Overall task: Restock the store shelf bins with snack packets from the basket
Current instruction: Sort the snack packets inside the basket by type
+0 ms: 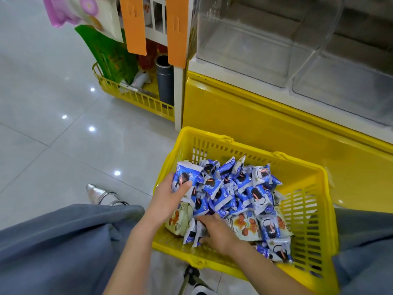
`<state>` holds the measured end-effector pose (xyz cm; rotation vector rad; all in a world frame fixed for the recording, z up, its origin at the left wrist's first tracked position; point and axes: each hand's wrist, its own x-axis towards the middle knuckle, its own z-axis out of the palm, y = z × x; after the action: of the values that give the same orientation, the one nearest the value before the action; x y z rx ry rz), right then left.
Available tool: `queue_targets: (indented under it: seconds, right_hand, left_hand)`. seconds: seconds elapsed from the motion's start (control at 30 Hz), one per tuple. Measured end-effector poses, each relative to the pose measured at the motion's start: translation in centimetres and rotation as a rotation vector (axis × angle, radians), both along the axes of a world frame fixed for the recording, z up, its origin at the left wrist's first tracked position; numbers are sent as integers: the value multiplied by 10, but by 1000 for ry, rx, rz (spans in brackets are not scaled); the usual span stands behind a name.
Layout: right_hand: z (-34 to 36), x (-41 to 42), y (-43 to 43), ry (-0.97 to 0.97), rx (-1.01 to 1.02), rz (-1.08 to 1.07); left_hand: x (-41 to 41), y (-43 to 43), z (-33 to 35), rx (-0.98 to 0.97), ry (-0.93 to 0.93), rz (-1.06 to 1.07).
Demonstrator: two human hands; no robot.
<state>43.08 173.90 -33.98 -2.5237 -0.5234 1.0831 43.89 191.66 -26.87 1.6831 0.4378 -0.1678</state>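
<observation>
On floor [53, 135], basket [308, 209] lies lengthwise along shelf [234, 113]; left hand [170, 199] grips packets [234, 188].

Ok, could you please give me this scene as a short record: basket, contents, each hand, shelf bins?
basket: yellow, on the floor beside the shelf
contents: blue packets, a few beige packets
left hand: grips blue packets at the pile's left edge
right hand: grips blue packets at the near side
clear bins: look empty

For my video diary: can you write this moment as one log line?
stage: picking | left hand: grips blue packets | right hand: among them, grip unclear | yellow basket: on floor
</observation>
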Motion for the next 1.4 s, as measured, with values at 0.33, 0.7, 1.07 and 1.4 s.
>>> queue_targets:
  seconds: [0.33,0.7,1.07,1.4]
  right_hand:
    - [19,15,-1,167,340,-213]
    - [4,16,4,146,170,-116]
    - [54,2,-40,171,478,-357]
    - [91,77,-161,-450,255,-985]
  left_hand:
    - [1,-3,2,41,38,135]
    - [-1,3,10,99,72,199]
    - [8,-33,31,2,26,234]
    - [65,-171,5,131,110,-291]
